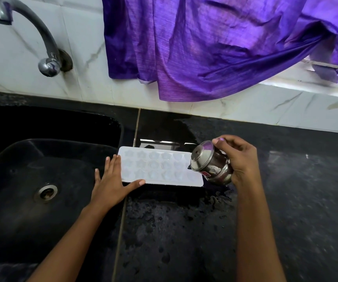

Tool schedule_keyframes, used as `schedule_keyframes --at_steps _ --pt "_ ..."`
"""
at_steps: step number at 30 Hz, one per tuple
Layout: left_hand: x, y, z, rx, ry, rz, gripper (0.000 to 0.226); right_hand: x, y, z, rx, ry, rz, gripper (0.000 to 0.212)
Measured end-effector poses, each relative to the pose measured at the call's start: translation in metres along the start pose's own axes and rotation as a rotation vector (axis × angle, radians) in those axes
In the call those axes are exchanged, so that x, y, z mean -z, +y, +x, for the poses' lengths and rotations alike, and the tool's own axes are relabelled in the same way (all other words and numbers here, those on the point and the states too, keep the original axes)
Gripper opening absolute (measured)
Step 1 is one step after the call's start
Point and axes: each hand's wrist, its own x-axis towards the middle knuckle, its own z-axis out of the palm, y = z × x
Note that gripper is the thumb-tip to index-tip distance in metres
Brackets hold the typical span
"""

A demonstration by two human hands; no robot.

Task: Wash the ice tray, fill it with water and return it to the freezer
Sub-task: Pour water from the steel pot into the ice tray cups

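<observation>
On the black counter (286, 200), just right of the sink (21, 210), lies the white ice tray (160, 166). It sits flat with its long side running left to right, and its left end reaches the sink's right rim. Its cells are shaped like stars or flowers; I cannot tell whether they hold water.

The tray lies between the two hands. The left hand (111, 184) is at its left end, with fingers straight and spread. The fingertips rest on the tray's left edge, the thumb lies along its near edge, and the palm is over the sink's rim. It grips nothing.

The right hand (239, 159) is at the tray's right end, its fingers and thumb curled round a small steel pot (210, 162). The pot is tipped over on its side, and its round end faces left, above the tray's right corner. A red label (204, 173) shows on its underside. Whether the pot touches the tray I cannot tell, and I can make out no stream from it.

Puddles and drops of water (184, 220) lie on the counter in front of the tray and under the pot.

The sink is dark, with a metal drain (46, 192) at its bottom. Above it a curved metal tap (32, 33) comes out of the white marbled wall (42, 82). To the tap's right a purple cloth (215, 47) hangs down the wall, well behind the tray.
</observation>
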Motion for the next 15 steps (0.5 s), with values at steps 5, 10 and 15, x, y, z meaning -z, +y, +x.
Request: schedule_keyframes --at_steps 5,10,15 --pt "-0.0010 -0.0018 0.0008 -0.010 0.011 -0.006 0.131 -0.0041 -0.0020 -0.0012 0.021 -0.005 -0.026 0.015" --pt "0.0002 0.0012 -0.0005 0.004 0.001 0.001 0.116 -0.0055 -0.0034 -0.0014 0.037 -0.018 -0.042 0.016" --pt "-0.0002 0.0015 -0.0010 0.007 0.006 0.011 0.111 -0.0072 -0.0043 -0.0015 0.045 -0.021 -0.045 0.015"
